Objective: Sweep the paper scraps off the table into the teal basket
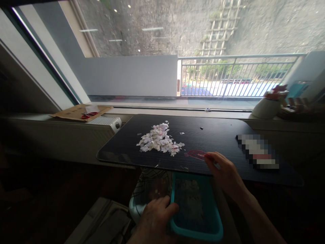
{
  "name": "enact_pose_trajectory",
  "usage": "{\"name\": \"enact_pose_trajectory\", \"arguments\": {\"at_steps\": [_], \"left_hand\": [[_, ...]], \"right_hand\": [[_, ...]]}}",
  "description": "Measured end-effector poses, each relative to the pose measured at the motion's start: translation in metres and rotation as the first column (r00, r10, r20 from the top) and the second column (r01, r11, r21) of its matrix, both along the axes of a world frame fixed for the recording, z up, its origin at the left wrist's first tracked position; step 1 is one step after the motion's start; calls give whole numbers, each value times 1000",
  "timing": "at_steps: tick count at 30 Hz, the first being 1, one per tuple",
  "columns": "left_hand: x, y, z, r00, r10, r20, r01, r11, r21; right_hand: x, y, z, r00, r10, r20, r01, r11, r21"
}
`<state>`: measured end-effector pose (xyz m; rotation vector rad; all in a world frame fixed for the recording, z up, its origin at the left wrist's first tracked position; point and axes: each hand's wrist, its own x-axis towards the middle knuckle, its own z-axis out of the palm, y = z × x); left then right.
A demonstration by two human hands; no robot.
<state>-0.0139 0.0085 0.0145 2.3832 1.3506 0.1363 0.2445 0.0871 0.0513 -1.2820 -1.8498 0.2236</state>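
While pinching the edge of a pink piece (196,154) between thumb and fingertips of the right hand (225,169), drawn almost together, holds it at the near side of a black table (215,135), just right of a heap of scraps (158,137); cannot tell whether with the piece touching the tabletop or just above it. Has the left hand (157,215) below the table, partly open with bent fingers, beside the left rim of a blue tub (196,234), with the thumb at that rim; cannot tell whether gripping anything. Has pale bits in the tub, too dim to make out, and a pale bin (135,206) just beside it on the left. Has scissors (90,115) with red handles on a brown envelope (67,112) beyond the table's left end, and a white vase (264,107) on the sill at right.
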Motion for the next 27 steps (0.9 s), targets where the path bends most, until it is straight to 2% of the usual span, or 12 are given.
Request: {"name": "enact_pose_trajectory", "arguments": {"at_steps": [3,6,12,17,24,27], "left_hand": [[0,0,-4,1000,4,27,-4,1000,-5],[0,0,-6,999,-5,43,4,1000,14],[3,1,-7,1000,-5,0,5,1000,10],[10,2,-3,999,-46,-21,46,999,12],[14,2,3,998,-44,-54,45,999,4],[13,2,1,997,-47,-59,48,999,14]], "right_hand": [[-4,11,-1,994,-93,66,94,996,-14],[-11,11,-4,984,-149,96,152,988,-29],[-34,2,-2,996,-4,88,10,998,-67],[-36,-7,-6,993,-78,84,80,996,-31],[-59,-33,-6,991,121,49,-118,991,-65],[-59,-18,-1,998,42,38,-41,999,-34]]}}
